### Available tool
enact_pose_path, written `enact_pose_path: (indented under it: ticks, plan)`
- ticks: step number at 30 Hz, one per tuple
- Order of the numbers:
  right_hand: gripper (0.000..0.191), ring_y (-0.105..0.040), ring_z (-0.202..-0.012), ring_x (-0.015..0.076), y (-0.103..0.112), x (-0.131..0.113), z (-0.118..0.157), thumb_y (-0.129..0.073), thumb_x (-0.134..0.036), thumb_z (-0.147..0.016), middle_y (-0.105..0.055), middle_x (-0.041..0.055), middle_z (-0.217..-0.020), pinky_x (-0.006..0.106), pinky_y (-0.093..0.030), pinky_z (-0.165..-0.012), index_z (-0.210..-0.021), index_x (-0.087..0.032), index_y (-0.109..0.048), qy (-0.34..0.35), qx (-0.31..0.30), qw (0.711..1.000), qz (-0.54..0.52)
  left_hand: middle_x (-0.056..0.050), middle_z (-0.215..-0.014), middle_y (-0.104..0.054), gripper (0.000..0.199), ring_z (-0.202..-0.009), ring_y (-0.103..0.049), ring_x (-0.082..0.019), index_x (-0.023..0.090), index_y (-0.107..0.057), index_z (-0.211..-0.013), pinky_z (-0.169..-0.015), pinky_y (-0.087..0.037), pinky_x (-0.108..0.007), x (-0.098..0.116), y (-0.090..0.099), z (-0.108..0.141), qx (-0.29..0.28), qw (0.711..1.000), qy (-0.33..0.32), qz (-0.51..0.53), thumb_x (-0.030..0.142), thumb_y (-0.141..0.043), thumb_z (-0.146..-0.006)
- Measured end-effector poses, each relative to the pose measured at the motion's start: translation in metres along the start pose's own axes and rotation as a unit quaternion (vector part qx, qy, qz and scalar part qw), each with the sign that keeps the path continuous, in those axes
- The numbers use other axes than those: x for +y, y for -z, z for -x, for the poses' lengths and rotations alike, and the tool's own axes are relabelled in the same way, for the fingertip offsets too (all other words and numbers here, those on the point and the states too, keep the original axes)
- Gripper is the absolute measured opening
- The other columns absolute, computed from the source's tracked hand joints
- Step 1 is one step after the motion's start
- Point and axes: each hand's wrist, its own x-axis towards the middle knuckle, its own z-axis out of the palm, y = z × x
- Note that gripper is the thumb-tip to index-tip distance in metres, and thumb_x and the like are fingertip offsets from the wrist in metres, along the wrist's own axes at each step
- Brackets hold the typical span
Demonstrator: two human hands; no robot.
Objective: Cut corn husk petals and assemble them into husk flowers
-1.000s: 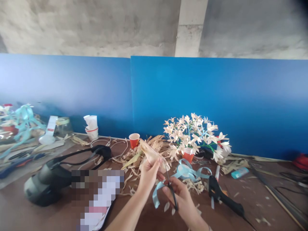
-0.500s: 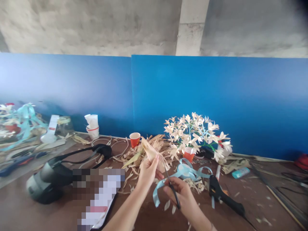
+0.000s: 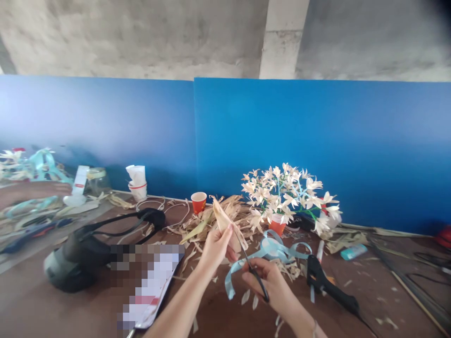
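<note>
Pinched in my left hand (image 3: 217,246) is a pale dried husk (image 3: 223,219), its tip pointing up and to the left. My right hand (image 3: 264,277) is closed on black-handled scissors (image 3: 259,278). The scissor blades reach up to the husk's lower right part; whether they are open or closed on it is hard to tell. A light blue ribbon (image 3: 275,249) lies just beyond my right hand, and one end curls beside its fingers. Behind both hands is a heap of dried husks (image 3: 234,209).
White husk flowers (image 3: 282,190) stand in a red cup behind the ribbon. A black glue gun (image 3: 329,286) lies right of my right hand. An orange cup (image 3: 199,202), a black strapped device (image 3: 81,258) and a phone-like object (image 3: 158,286) are leftward. Another person's hand (image 3: 52,188) shows far left.
Another person's hand and forearm have come into view at the far left. My hands hold the husk and scissors nearly as before, with the view slightly shifted.
</note>
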Motion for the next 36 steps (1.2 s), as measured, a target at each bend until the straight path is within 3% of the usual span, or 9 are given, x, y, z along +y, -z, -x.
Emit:
enact_pose_path:
  ticks: [9,18,23,31,36]
  plan:
    - [0.041,-0.026,-0.033,0.0004,0.003,-0.007,0.002,-0.073,-0.049,-0.06,-0.038,-0.0096,-0.042,0.015,-0.017,-0.032,-0.073,-0.015,-0.055,-0.029,-0.016,0.999,0.009,-0.003,-0.038,-0.058,0.061,-0.029,-0.053,-0.014,0.006,-0.066,-0.097,-0.03,-0.041,-0.019,0.004,0.006,0.0,-0.034,0.999,0.007,0.0,0.059,-0.055,-0.07]
    - [0.034,-0.028,-0.031,0.0015,0.008,-0.02,0.008,-0.073,-0.045,-0.062,-0.041,-0.0094,-0.04,0.016,-0.017,-0.031,-0.069,-0.015,-0.057,-0.04,-0.038,0.997,0.049,-0.002,-0.035,-0.056,0.054,-0.028,-0.053,-0.013,0.006,-0.067,-0.093,-0.029,-0.036,-0.017,0.008,0.015,0.001,-0.077,0.996,0.02,-0.041,0.054,-0.056,-0.072]
    - [0.032,-0.03,-0.03,0.0016,0.012,-0.015,0.007,-0.072,-0.042,-0.064,-0.041,-0.0098,-0.039,0.015,-0.017,-0.03,-0.071,-0.015,-0.058,-0.037,-0.049,0.997,0.055,-0.003,-0.038,-0.058,0.05,-0.028,-0.052,-0.012,0.007,-0.068,-0.083,-0.029,-0.036,-0.017,0.01,0.016,0.002,-0.092,0.994,0.014,-0.051,0.054,-0.056,-0.072]
    - [0.036,-0.036,-0.029,0.0028,0.009,-0.002,0.002,-0.069,-0.046,-0.065,-0.045,-0.0095,-0.041,0.014,-0.024,-0.03,-0.077,-0.015,-0.054,-0.033,-0.053,0.998,0.006,-0.001,-0.041,-0.058,0.039,-0.03,-0.053,-0.012,0.013,-0.055,-0.064,-0.03,-0.039,-0.017,0.001,0.014,-0.003,-0.021,0.999,-0.038,-0.014,0.051,-0.055,-0.073]
    - [0.041,-0.035,-0.029,0.0026,0.008,0.002,0.001,-0.068,-0.049,-0.065,-0.045,-0.0098,-0.039,0.014,-0.022,-0.03,-0.08,-0.014,-0.054,-0.02,-0.06,0.998,-0.018,0.001,-0.042,-0.057,0.037,-0.029,-0.052,-0.011,0.014,-0.052,-0.067,-0.03,-0.037,-0.016,0.001,0.011,-0.002,-0.032,0.998,-0.035,0.031,0.05,-0.055,-0.074]
